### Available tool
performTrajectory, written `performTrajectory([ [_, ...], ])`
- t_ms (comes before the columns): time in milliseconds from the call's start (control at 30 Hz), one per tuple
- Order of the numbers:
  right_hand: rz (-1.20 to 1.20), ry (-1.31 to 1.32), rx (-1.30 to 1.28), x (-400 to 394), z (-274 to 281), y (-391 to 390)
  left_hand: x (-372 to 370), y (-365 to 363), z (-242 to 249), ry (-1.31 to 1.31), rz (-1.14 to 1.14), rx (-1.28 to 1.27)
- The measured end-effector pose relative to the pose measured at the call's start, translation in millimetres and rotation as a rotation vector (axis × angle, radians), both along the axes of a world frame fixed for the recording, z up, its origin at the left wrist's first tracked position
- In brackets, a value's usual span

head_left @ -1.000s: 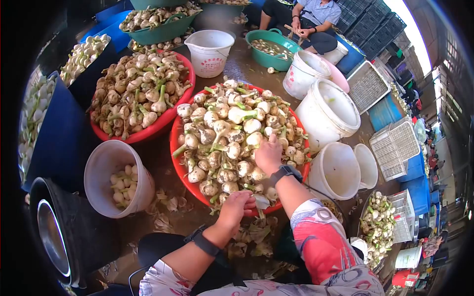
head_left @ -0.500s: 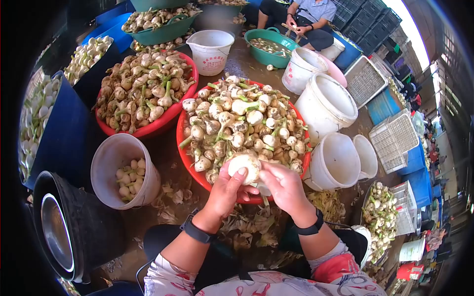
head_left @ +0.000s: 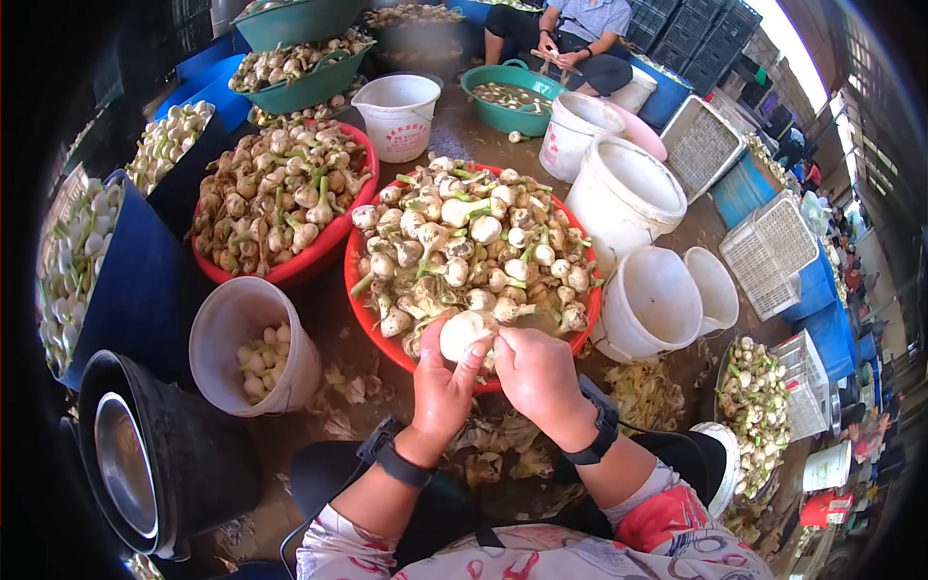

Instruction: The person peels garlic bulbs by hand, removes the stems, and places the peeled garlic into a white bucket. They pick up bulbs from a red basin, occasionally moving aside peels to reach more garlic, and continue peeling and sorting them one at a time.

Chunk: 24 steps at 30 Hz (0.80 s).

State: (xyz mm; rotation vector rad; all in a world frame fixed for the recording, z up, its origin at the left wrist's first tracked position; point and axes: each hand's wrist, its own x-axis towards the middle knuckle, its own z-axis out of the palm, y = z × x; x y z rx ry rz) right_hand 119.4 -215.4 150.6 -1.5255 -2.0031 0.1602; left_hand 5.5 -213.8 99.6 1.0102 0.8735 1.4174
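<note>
My left hand (head_left: 443, 391) holds a pale, partly peeled garlic bulb (head_left: 462, 335), thumb laid along its near side. Against the bulb's right side, my right hand (head_left: 541, 382) is closed with its fingers curled in; whatever it pinches is hidden. Both hands are over the near edge of a red tub (head_left: 365, 325). Heaped in that tub are unpeeled garlic bulbs (head_left: 464, 246) with dirty skins and short green stems. A white bucket (head_left: 302, 372) to the left contains several clean white bulbs (head_left: 261, 360).
A second red tub (head_left: 290, 271) of garlic is at the upper left. White buckets (head_left: 628, 198) line the right side, and a black bucket (head_left: 208, 464) stands lower left. Loose husks (head_left: 643, 391) litter the floor. Across from me, a seated person (head_left: 580, 43) works beside a green basin (head_left: 512, 116).
My right hand has curled more tightly and turned in against the bulb. The bulb is still in my left hand. The whole view has shifted slightly.
</note>
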Motion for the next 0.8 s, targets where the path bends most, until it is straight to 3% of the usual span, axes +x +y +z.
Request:
performTrajectory([
  [67,-0.018,-0.05,-0.024,4,0,2,0,3,0,0.036,0.02,0.061],
  [133,-0.097,0.116,-0.085,11,-1,8,-13,10,1,-0.137,-0.183,-0.156],
  [167,-0.124,0.179,-0.141,24,-13,18,-19,16,-2,-0.246,-0.306,-0.194],
  [200,-0.282,0.362,-0.403,35,-12,27,-19,18,-1,-0.545,-0.37,-0.311],
  [233,-0.278,0.318,-0.56,64,-35,44,-21,18,-2,-0.551,-0.36,-0.309],
  [267,-0.187,-0.006,-0.597,99,-75,58,-23,21,-4,-0.556,-0.35,-0.299],
  [333,-0.162,-0.241,-0.749,95,-66,49,-29,29,-13,-0.898,-0.517,-0.399],
  [467,-0.172,0.489,-0.431,55,-23,32,-28,39,-16,-0.863,-0.439,-0.466],
  [533,0.085,0.498,-0.258,36,-15,25,-25,38,-13,-0.802,-0.395,-0.497],
  [567,0.237,0.197,-0.08,28,-6,27,-23,37,-11,-0.778,-0.429,-0.482],
  [600,0.347,0.065,0.014,27,-13,31,-22,37,-10,-0.756,-0.464,-0.464],
  [667,0.239,0.06,-0.352,27,-20,26,-31,40,-12,-0.766,-0.443,-0.455],
  [700,0.248,0.059,-0.356,27,-28,21,-36,41,-8,-0.776,-0.415,-0.446],
  [733,0.234,-0.028,-0.329,29,-39,15,-39,42,0,-0.651,-0.23,-0.479],
  [800,0.224,-0.112,-0.295,42,-69,14,-48,42,-7,-0.607,-0.264,-0.374],
])
